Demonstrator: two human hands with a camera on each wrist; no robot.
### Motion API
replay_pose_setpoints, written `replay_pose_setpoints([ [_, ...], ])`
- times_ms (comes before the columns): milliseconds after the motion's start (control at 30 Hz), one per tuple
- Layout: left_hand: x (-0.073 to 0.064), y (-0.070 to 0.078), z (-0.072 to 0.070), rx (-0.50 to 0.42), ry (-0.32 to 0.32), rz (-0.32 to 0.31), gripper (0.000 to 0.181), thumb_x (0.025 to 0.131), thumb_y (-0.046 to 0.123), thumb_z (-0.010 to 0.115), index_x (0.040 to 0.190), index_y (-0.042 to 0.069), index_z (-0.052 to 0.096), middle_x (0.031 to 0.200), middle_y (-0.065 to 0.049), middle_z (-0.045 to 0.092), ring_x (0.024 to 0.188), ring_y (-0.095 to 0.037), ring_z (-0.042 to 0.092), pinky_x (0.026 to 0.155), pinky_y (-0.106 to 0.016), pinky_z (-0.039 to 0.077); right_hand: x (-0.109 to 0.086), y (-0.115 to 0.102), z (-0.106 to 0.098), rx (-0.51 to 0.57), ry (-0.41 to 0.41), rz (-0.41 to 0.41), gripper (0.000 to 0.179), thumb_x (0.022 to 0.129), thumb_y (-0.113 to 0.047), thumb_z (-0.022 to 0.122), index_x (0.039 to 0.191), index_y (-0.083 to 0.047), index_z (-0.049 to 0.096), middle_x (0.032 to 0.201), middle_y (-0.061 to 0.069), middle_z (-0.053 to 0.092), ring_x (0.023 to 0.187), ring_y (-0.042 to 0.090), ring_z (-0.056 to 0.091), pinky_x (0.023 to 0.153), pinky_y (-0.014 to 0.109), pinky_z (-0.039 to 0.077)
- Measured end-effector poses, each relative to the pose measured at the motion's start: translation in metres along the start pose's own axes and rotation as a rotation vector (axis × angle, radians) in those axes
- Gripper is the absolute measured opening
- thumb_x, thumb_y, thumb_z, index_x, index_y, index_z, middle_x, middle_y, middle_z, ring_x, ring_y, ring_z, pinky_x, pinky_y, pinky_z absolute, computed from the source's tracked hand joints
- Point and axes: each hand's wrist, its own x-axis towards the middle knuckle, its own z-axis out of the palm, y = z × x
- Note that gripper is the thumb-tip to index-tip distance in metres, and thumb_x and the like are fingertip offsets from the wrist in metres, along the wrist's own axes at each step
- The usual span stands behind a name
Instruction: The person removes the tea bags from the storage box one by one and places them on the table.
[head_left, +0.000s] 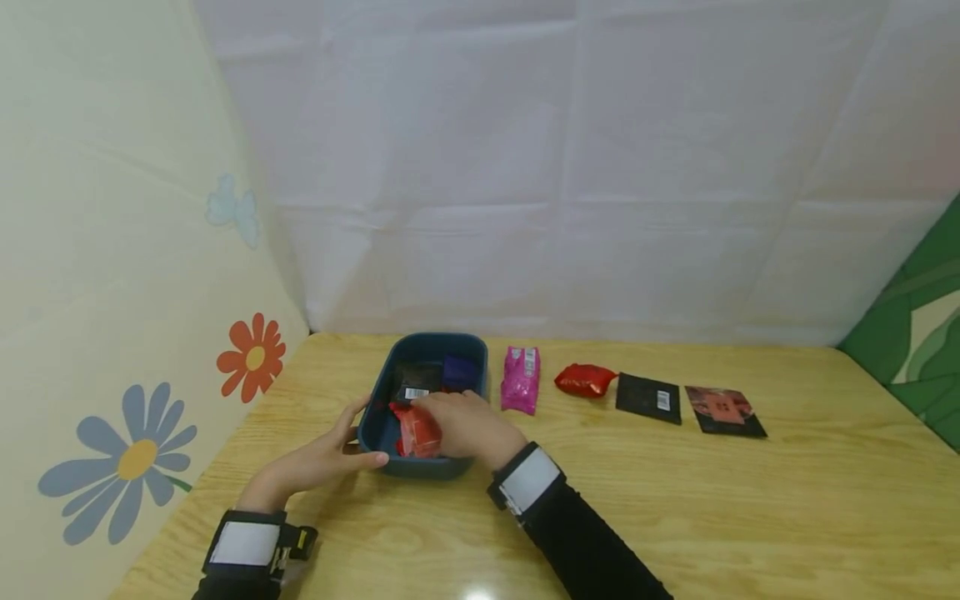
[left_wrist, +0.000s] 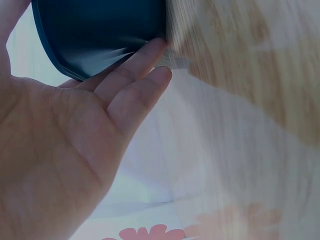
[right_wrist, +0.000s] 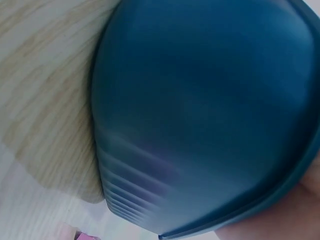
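Observation:
In the head view a dark blue plastic bin (head_left: 423, 468) stands on the table at left of centre. My left hand (head_left: 322, 458) rests against its left side, thumb by the near rim. In the left wrist view straight fingers (left_wrist: 137, 97) touch the bin's outer wall (left_wrist: 100, 30). My right hand (head_left: 472, 427) reaches over the right rim and holds a shiny red packet (head_left: 420, 433) inside the bin; its fingertips are partly hidden. Behind it in the bin lie a black packet (head_left: 415, 379) and a dark purple packet (head_left: 461, 372). The bin's wall (right_wrist: 200, 110) fills most of the right wrist view.
Right of the bin, in a row, lie a pink packet (head_left: 521, 380), a red packet (head_left: 586, 380), a black flat packet (head_left: 648, 397) and a black-and-red flat packet (head_left: 725, 410). A white sheet (head_left: 562, 167) hangs behind the wooden table (head_left: 600, 508).

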Motion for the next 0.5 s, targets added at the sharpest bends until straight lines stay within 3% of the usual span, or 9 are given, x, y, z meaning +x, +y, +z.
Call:
replay_pose_setpoints([
  [267, 0.0006, 0.0025, 0.0016, 0.003, 0.0, -0.008, 0.095, 0.094, 0.035, 0.07, 0.157, 0.019, 0.001, 0.153, -0.03, 0.024, 0.136, -0.049, 0.033, 0.105, -0.063, 0.033, -0.0008, 0.0002, -0.0019, -0.011, 0.007, -0.029, 0.066, 0.079, -0.029, 0.086, 0.136, -0.015, 0.059, 0.125, 0.003, 0.065, 0.106, 0.022, 0.063, 0.095, 0.04, 0.048],
  [500, -0.0001, 0.0024, 0.0019, 0.008, 0.0, 0.025, 0.095, 0.094, 0.033, 0.07, 0.157, 0.018, 0.001, 0.154, -0.031, 0.02, 0.135, -0.05, 0.035, 0.104, -0.062, 0.034, -0.0011, 0.0002, -0.0034, -0.063, 0.034, -0.074, 0.063, 0.076, -0.031, 0.088, 0.132, -0.015, 0.063, 0.12, 0.001, 0.068, 0.103, 0.019, 0.062, 0.093, 0.037, 0.047],
])
